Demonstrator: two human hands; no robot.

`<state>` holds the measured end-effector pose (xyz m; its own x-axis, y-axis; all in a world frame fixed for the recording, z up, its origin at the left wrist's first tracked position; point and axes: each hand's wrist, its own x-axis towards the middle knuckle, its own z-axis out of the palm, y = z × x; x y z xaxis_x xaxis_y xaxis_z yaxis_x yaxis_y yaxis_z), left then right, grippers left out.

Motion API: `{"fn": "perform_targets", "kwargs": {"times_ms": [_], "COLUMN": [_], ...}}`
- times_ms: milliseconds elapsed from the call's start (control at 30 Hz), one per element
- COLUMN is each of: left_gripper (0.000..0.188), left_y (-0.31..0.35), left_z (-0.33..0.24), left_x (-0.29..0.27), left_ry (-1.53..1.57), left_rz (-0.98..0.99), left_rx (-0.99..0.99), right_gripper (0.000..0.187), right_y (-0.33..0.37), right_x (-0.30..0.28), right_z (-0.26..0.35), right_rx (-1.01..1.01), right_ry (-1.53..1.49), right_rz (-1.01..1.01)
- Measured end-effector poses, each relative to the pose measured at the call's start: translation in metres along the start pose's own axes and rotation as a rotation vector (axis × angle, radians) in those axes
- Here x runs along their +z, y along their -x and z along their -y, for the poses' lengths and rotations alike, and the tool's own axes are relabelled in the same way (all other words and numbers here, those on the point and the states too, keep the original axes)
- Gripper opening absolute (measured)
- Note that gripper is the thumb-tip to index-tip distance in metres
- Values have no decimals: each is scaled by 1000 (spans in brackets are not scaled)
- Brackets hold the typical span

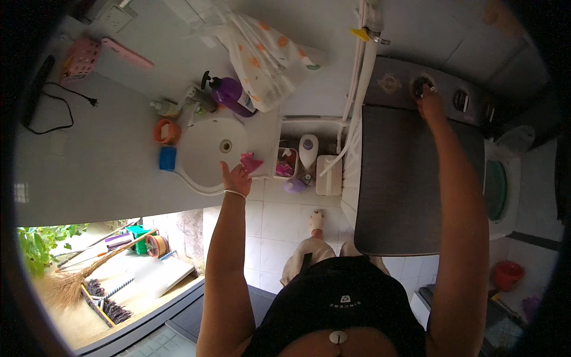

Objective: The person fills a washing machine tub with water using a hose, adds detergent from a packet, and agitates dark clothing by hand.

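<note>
While the left hand [235, 177], thumb spread and fingers loosely bent, is hanging beside a small pink item [252, 162] at the basin's edge [199, 152], left of centre, the right hand [430, 105] is pinching a dark dial [419, 84] on the washing machine's panel [404, 72], upper right, apparently setting it, a steady twist seemingly being needed next.
</note>
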<state>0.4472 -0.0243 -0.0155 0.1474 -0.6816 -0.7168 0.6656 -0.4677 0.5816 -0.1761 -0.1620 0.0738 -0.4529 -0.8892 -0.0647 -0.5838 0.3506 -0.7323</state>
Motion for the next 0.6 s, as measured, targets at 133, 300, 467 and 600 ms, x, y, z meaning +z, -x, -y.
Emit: {"fn": "perform_targets", "kwargs": {"times_ms": [133,300,467,600], "left_gripper": [114,113,87,74], "left_y": [21,27,-14,90], "left_z": [-19,-30,-29,26], "left_x": [-2,13,-48,57], "left_ry": [-72,-167,-312,-1338], "left_rz": [-28,-70,-66,174], "left_rx": [22,42,379,883], "right_gripper": [48,42,35,49], "right_y": [50,114,221,296], "right_x": [-3,-32,-66,-107], "right_z": [74,100,106,54], "right_rx": [238,183,-94,-94], "right_ry": [-214,-201,133,296], "right_rz": [191,435,721,717]}}
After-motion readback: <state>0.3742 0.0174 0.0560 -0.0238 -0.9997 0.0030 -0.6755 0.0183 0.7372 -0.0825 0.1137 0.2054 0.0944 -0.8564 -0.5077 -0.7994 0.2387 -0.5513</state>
